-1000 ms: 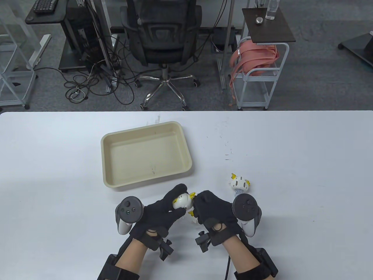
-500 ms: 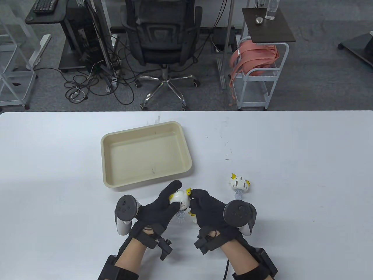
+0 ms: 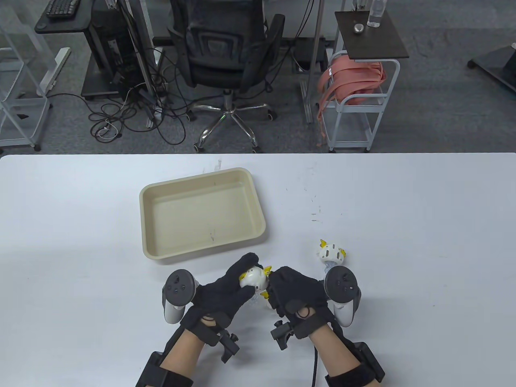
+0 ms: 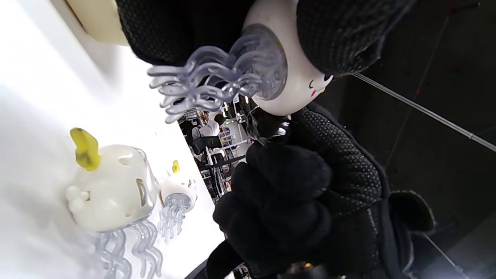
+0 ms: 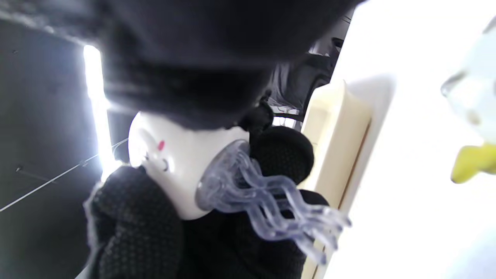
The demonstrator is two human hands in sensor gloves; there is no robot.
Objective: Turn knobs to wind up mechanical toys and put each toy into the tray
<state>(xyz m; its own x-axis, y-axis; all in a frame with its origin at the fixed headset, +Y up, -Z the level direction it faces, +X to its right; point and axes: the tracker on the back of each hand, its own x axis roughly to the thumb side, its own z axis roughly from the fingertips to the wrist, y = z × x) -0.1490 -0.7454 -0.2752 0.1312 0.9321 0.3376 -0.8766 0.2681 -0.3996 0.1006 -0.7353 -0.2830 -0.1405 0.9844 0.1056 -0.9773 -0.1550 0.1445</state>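
A white jellyfish toy (image 3: 254, 278) with clear tentacles is held above the table by my left hand (image 3: 244, 278), fingers curled round its body. My right hand (image 3: 275, 278) pinches the yellow knob (image 3: 267, 269) on the toy's side. The left wrist view shows the toy (image 4: 298, 81) from below, tentacles (image 4: 209, 81) dangling. A second toy (image 4: 112, 186) lies on the table under my hands, only its yellow bit (image 3: 265, 295) showing from above. A third toy (image 3: 331, 253) stands to the right. The beige tray (image 3: 153, 225) is empty, just beyond my left hand.
The white table (image 3: 423, 242) reaches to both sides. Behind its far edge stand an office chair (image 3: 225, 44), a white cart (image 3: 354, 109) with pink straps, and a desk with cables on the floor. The tray's near wall (image 5: 337, 128) is close to the held toy.
My right hand twisted at the knob, its tracker swinging left and then back right. The left hand and the toy shifted slightly left and returned. The toys on the table stayed put.
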